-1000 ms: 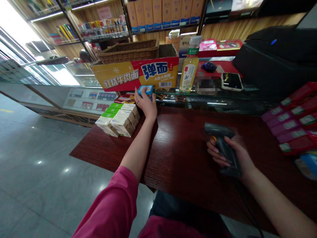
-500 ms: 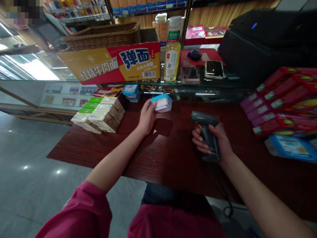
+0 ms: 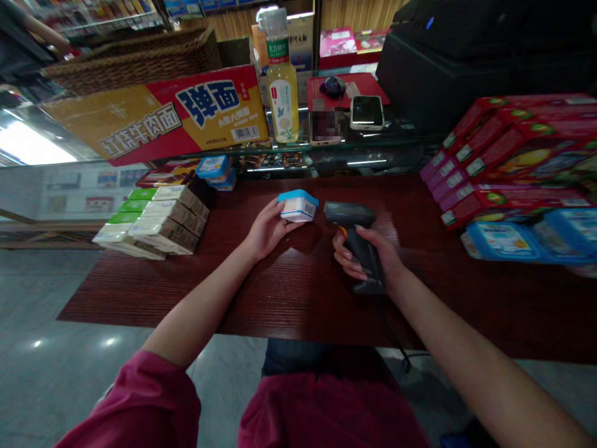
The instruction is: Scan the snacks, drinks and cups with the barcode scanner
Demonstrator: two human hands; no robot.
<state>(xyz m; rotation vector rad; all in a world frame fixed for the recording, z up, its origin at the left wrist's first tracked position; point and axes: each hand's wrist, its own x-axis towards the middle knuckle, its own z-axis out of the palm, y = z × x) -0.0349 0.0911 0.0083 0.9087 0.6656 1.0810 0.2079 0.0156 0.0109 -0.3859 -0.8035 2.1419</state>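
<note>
My left hand [image 3: 267,231] grips a small white plastic tub with a blue lid [image 3: 298,206], tilted so that a barcode on its side faces right. In my right hand [image 3: 368,255] is a dark grey barcode scanner [image 3: 357,227], its head pointing left, close to the tub but apart from it. A finger lies near the scanner's yellow trigger. The scanner's cable runs down over the counter's front edge. Both hands are above the dark red wooden counter [image 3: 280,292].
Left stand wrapped drink cartons [image 3: 161,218] and stacked blue-lidded tubs [image 3: 215,171]. Behind are a noodle box [image 3: 163,118], a basket [image 3: 140,59], a tea bottle [image 3: 282,93] and a phone [image 3: 367,113]. Red boxes [image 3: 513,155] and blue tubs [image 3: 506,241] lie right. A person [image 3: 28,43] is far left.
The scanner in my right hand has moved left, nearer the tub. My left hand has turned the tub so its barcode shows. The camera view has shifted right.
</note>
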